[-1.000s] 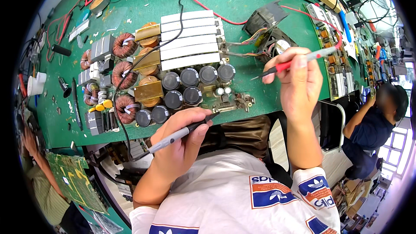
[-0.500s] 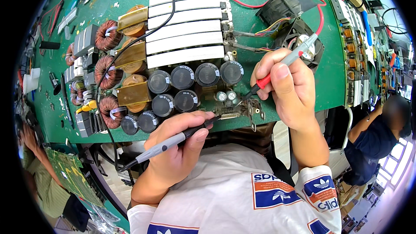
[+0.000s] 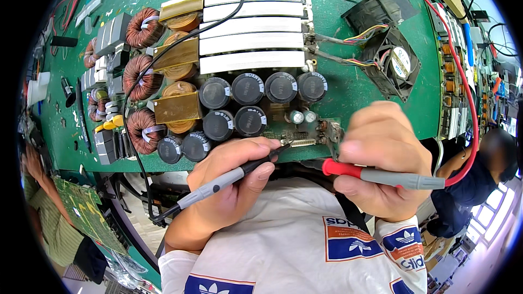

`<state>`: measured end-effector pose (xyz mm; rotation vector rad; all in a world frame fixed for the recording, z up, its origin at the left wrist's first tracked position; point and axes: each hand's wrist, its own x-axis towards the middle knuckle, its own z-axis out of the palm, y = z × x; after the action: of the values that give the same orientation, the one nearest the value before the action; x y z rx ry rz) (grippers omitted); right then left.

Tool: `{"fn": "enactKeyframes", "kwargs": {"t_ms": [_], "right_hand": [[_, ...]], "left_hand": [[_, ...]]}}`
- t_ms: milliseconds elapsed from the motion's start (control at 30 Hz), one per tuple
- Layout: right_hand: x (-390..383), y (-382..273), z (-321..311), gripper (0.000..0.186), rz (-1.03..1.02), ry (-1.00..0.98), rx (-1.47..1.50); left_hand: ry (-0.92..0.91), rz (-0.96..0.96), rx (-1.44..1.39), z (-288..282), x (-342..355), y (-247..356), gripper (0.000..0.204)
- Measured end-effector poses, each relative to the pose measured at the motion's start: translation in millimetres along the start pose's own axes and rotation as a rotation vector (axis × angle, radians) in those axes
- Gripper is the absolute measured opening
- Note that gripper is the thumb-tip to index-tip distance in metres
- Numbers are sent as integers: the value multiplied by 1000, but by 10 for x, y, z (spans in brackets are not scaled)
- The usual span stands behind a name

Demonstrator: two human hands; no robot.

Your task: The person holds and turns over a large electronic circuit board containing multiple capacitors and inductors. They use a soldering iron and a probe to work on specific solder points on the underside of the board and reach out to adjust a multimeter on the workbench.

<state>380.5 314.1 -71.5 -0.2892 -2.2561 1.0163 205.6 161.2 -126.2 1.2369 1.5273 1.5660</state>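
Observation:
My left hand (image 3: 231, 177) is closed around a grey and black test probe (image 3: 210, 188). Its dark tip reaches the front edge of a power circuit board (image 3: 294, 133), by a pale connector strip; I cannot tell whether it touches. My right hand (image 3: 384, 149) is closed on a grey and red test probe (image 3: 395, 177), which lies nearly level with its tip pointing left. That tip is in front of the board's near edge, below metal brackets (image 3: 330, 133) at the corner. Black round capacitors (image 3: 250, 121) and white heat-sink strips (image 3: 251, 38) stand farther back on the board.
Copper coils (image 3: 143, 79) line the board's left side. Two black fans (image 3: 389, 60) sit at the right, wired to the board. A black lead (image 3: 180, 46) crosses the board; a red lead (image 3: 472, 109) loops right. Another person (image 3: 479, 179) sits at far right.
My right hand has come down and nearer, turning the red probe from steeply upright to nearly level. The board appears shifted slightly right and up in view. My left hand keeps its grip.

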Motion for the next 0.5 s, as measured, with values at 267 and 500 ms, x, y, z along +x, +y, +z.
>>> {"fn": "enactKeyframes", "kwargs": {"t_ms": [267, 500], "right_hand": [[-265, -281, 112, 34, -90, 77, 93], [-861, 6, 494, 41, 32, 319, 314]], "left_hand": [[-193, 102, 79, -151, 2, -43, 22], [-236, 77, 78, -153, 35, -3, 26]]}}
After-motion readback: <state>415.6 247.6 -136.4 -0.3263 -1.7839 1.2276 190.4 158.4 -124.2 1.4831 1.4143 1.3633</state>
